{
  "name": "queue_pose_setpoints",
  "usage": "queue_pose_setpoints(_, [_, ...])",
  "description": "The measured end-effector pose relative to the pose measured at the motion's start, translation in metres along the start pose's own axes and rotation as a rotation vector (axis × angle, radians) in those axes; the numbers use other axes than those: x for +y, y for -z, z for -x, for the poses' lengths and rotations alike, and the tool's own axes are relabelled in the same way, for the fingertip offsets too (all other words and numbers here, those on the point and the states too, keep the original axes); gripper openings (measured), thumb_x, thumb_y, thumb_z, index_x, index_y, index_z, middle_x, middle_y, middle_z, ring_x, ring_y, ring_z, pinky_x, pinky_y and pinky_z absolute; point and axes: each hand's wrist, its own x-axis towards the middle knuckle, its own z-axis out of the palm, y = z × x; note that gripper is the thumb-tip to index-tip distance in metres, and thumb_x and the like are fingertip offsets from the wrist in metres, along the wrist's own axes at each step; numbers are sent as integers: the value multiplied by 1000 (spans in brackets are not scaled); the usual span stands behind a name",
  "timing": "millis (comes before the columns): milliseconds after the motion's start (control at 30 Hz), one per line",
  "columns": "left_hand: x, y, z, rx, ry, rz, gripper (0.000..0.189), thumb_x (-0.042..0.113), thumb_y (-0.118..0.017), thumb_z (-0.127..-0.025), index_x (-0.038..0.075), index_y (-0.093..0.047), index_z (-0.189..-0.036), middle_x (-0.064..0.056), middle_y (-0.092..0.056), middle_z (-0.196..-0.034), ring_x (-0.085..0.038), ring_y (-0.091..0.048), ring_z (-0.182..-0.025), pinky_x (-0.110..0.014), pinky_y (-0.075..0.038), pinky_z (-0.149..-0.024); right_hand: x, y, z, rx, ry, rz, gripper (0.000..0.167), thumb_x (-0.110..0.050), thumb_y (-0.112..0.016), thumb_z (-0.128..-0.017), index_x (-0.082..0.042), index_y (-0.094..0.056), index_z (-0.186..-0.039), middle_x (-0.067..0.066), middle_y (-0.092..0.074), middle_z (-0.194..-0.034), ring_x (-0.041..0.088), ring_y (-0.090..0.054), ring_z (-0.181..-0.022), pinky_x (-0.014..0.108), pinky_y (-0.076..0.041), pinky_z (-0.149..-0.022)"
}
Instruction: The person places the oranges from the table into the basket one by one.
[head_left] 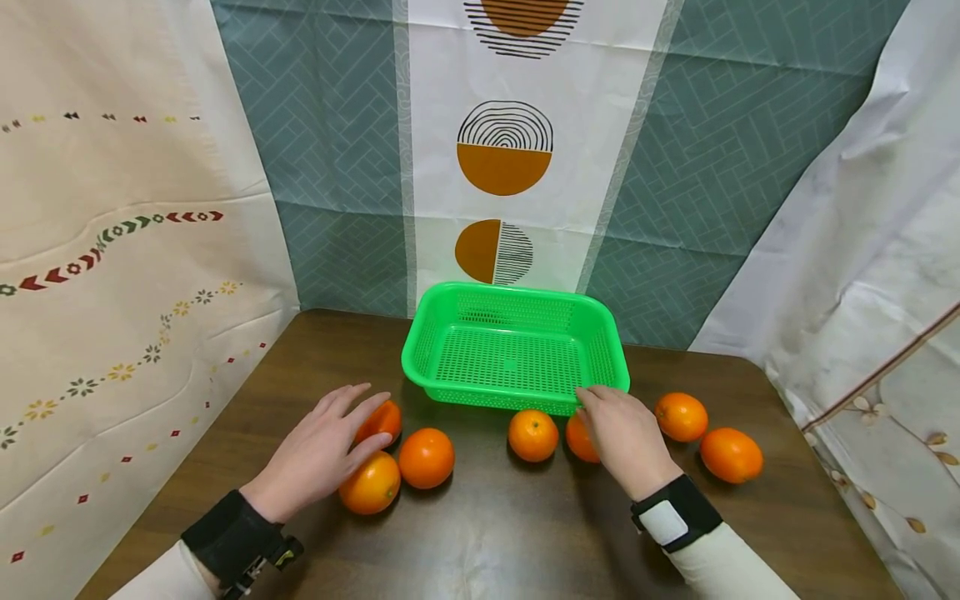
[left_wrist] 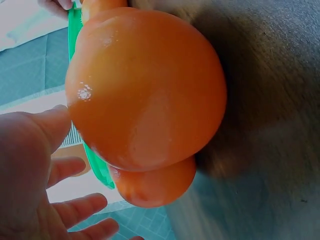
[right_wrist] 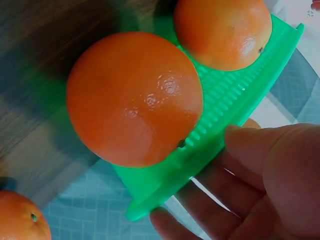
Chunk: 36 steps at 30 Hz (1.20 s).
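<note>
the work looked to be at its very start, judging by how things lay: all seven oranges in view were on the dark table (head_left: 480, 533), and none sat inside the green basket (head_left: 495, 392), which stood upright towards the back of the table with its mesh floor showing. so nothing appeared finished, and every orange was outside the basket.

three oranges were grouped on the left: the back orange (head_left: 386, 419), partly covered by fingers, the front orange (head_left: 370, 485), and the inner orange (head_left: 427, 458) just beside it. the left hand (head_left: 318, 446) was held over the first two with its fingers spread and thumb apart, gripping nothing; whether the thumb touched the fruit could not be told.

on the right were four more: the middle orange (head_left: 533, 436) in front of the basket, the half-hidden orange (head_left: 579, 439) below the right hand (head_left: 622, 433), and, beyond that hand, the far orange (head_left: 681, 417) and the outer orange (head_left: 731, 455). the right hand had loose, slightly bent fingers reaching over the basket's near right corner. it pinched no orange; contact with the rim could not be made out.
</note>
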Motion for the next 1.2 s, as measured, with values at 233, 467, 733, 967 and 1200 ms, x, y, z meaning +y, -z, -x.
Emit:
queue_pose_setpoints(233, [0, 1, -3, -29, 15, 9, 58, 43, -74, -107, 14, -63, -156, -22, -51, -163, -46, -50, -146, -69, -51, -110, 0, -2, -4, 36, -12, 19, 23, -11, -86, -98, -2, -81, -119, 10, -79, -102, 32, -76, -90, 49, -65, -74])
queue_pose_setpoints(467, [5, 5, -9, -39, -7, -7, 53, 42, -75, -107, 14, -67, -152, -23, -55, -158, -46, -54, -142, -68, -52, -109, -1, -2, -7, 62, -23, 29, 11, -11, -86, -98, -7, -83, -107, 4, -73, -85, 27, -72, -74, 42, -60, -59])
queue_pose_setpoints(733, [5, 7, -22, -101, -25, -28, 46, 39, -78, -105, 17, -73, -146, -20, -61, -150, -43, -61, -132, -65, -55, -105, 0, -2, -10, 53, -22, 32, 6, -12, -86, -98, -10, -81, -98, -1, -64, -74, 22, -63, -65, 36, -54, -53])
queue_pose_setpoints(967, [3, 7, -33, -149, -89, -41, 36, 35, -80, -104, 15, -79, -134, -17, -67, -137, -39, -66, -117, -58, -60, -98, 0, -3, -12, 38, -15, 29, 16, -12, -87, -97, -12, -74, -87, -3, -55, -68, 19, -56, -60, 34, -50, -51])
queue_pose_setpoints(1200, [2, 9, -40, -205, -115, -48, 33, 33, -84, -101, 16, -82, -129, -18, -68, -133, -37, -66, -110, -55, -61, -92, 0, -2, -11, 60, -7, 46, 15, -12, -88, -96, -12, -76, -87, -3, -54, -68, 20, -58, -60, 34, -49, -50])
